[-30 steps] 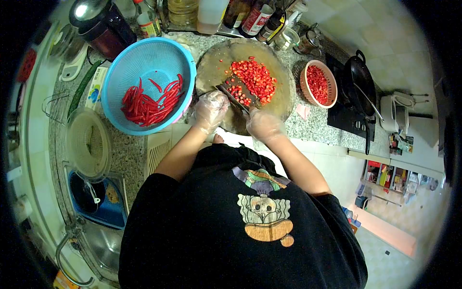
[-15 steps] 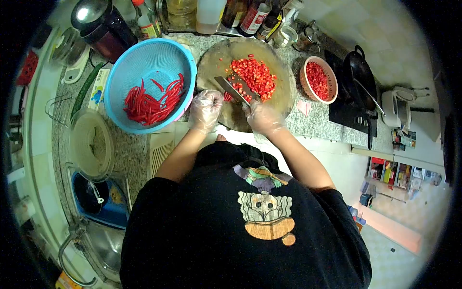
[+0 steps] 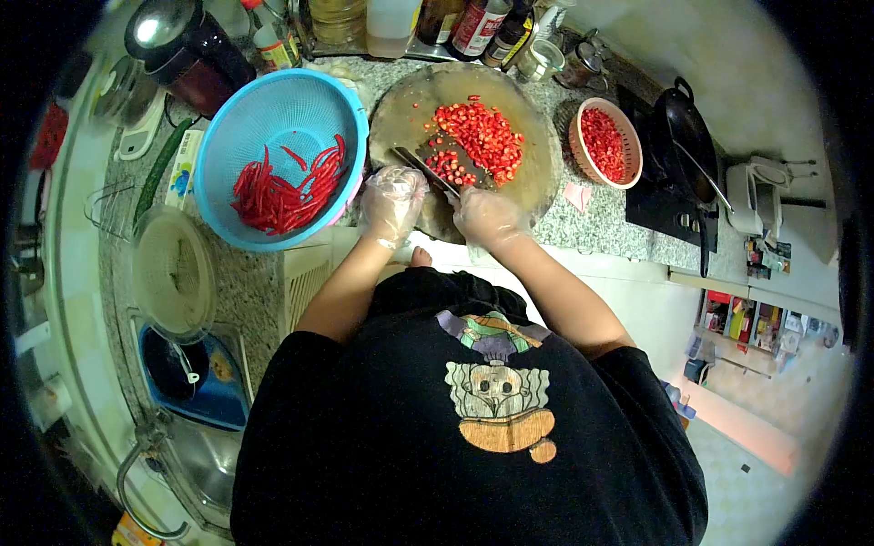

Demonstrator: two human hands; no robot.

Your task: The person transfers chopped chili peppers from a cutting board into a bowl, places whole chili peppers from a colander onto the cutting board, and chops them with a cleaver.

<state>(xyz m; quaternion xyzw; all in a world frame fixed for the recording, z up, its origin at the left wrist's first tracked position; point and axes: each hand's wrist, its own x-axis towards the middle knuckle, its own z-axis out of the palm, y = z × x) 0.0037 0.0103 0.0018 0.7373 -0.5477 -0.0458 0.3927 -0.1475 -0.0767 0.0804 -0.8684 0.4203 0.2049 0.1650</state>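
Red chilies (image 3: 492, 136), cut short, lie heaped on the round chopping board (image 3: 401, 109), beyond the left grip (image 3: 393, 205) and the right grip (image 3: 492, 218), bulk of them ahead of the right. Right grip: closed around the handle end of the knife (image 3: 426, 171), handle mostly hidden in the fist. Blade slants from there to just past the far side of the left grip. Left grip: fingers curled in, close by the blade; can't tell if it's pinching a chili, or if steel touches it. Both in clear gloves (image 3: 391, 218). Whole chilies (image 3: 287, 200) sit in the blue colander (image 3: 300, 105), left of the left grip; more cut pieces are in the pink basket (image 3: 583, 164) on the table (image 3: 592, 227), right of the right grip. To cut well, my read: left fingertips tucked behind knuckles, thumb back, knuckles guiding the blade's flat. Glove film looks loose, so snug it or the edge may nick it and shed plastic into the pieces. Edge fully down on the board each stroke; small, even feed gives even pieces. Heap is close to the blade, so leave a bare strip for the cut. Right wrist straight, hold firm.
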